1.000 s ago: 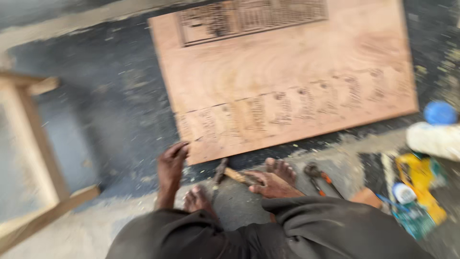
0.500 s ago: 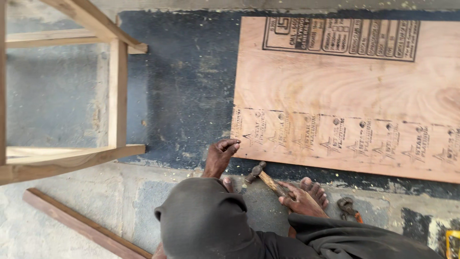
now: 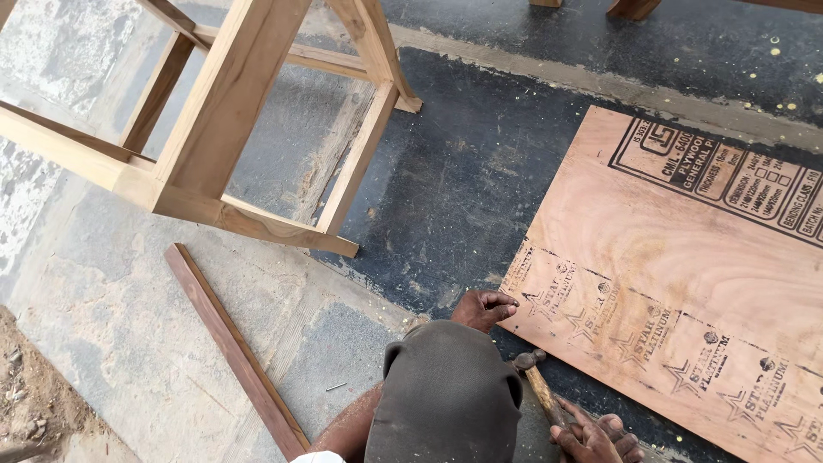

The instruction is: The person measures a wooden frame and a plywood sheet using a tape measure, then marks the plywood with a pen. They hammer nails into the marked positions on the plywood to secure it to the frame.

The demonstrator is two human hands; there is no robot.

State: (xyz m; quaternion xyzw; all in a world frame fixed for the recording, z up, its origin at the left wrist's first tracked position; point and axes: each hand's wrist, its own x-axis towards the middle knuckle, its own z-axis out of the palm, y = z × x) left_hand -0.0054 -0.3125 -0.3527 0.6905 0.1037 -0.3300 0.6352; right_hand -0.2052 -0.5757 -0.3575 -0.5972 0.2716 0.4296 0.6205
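Note:
My left hand [image 3: 484, 309] rests at the near left corner of a large plywood sheet [image 3: 686, 283] that lies flat on the dark floor. Its fingers are curled over the sheet's edge. My bent knee in dark cloth [image 3: 446, 399] fills the bottom middle and hides the arm behind it. A hammer [image 3: 538, 386] with a wooden handle lies on the floor just right of the knee, and my bare foot [image 3: 596, 437] rests on the end of its handle. My right hand is out of sight.
A wooden stool frame [image 3: 223, 111] stands at the upper left. A long thin wooden strip [image 3: 236, 351] lies on the grey concrete below it. Dirt lies at the lower left edge. More wooden legs show at the top edge.
The view has swung left and nearer, bringing the stool frame and the strip into sight. My left hand has stayed at the plywood's corner, and the hammer stays by my foot.

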